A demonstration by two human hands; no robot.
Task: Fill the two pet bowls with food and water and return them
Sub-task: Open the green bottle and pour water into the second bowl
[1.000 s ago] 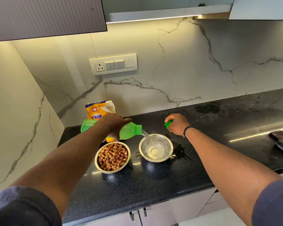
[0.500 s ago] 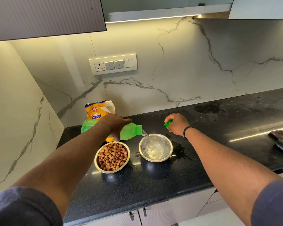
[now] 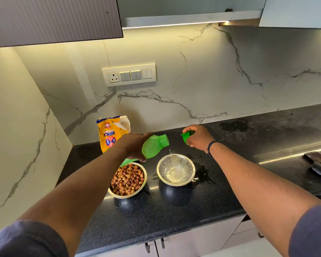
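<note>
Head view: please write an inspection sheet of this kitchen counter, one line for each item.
Surface: black counter, wet patches beside the water bowl.
Job's things: food bowl full of kibble; water bowl partly filled, a few drops falling in; green bottle tilted, neck raised; food bag upright by the wall.
Clutter: dark objects at the right edge, too blurred to name.
Grippers: left hand holds the bottle; right hand holds the green cap.
Cables: nothing seen.
Surroundings: marble wall, switch panel, cabinets above and below.
</note>
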